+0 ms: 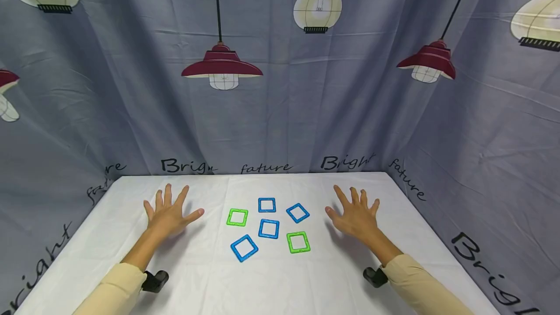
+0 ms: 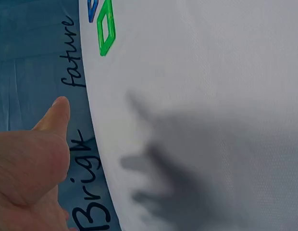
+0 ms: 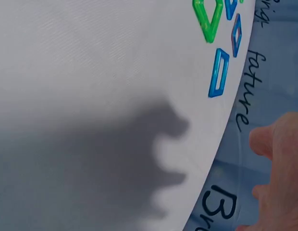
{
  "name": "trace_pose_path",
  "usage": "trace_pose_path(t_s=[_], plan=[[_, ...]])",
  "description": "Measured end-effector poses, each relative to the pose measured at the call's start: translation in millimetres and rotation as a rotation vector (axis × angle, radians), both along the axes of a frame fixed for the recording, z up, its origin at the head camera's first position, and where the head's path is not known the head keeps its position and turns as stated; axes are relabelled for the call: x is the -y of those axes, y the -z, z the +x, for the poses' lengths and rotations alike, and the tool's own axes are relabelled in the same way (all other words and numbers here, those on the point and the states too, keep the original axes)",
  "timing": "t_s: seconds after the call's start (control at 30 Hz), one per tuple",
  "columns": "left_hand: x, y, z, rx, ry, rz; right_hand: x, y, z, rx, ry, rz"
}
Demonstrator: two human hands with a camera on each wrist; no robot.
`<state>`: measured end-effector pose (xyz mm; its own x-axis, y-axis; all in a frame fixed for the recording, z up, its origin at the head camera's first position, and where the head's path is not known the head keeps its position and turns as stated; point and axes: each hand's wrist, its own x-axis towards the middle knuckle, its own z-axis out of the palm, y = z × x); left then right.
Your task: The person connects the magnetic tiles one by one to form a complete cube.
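Several square plastic frames lie flat and apart in the middle of the table, some blue and two green. My left hand [image 1: 168,217] is held above the table with its fingers spread, nearest to the left green square frame [image 1: 237,217]. On the other side my right hand [image 1: 356,215], also spread, hovers nearest to the tilted blue square frame [image 1: 298,213]. The second green square frame [image 1: 298,242] lies closer to me, across from a tilted blue square frame [image 1: 244,248]. Both hands hold nothing, and their shadows fall on the cloth in the wrist views.
A white cloth covers the table [image 1: 197,286]. Grey-blue curtains [image 1: 271,125] printed with lamps and lettering stand behind it and at both sides. Each wrist carries a small black device, such as the left one [image 1: 155,281].
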<state>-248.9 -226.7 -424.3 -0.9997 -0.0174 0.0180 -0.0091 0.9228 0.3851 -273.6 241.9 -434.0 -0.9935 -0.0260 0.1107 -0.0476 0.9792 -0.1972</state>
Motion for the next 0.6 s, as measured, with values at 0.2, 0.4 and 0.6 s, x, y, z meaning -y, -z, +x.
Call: trace_pose_path(t_s=[0.2,0.4,0.6], plan=[[-12.0,-1.8,-2.7,0.003,0.027,0.010,12.0,-2.5,-0.1,-0.033,-0.018,0.002],[-24.7,-5.5,-7.4,0.048,0.050,0.042,29.8,-1.9,-0.5,-0.084,-0.046,-0.009],[-36.9,-9.6,-12.5,0.080,0.083,0.093,49.7,0.8,0.6,-0.136,-0.073,-0.020]])
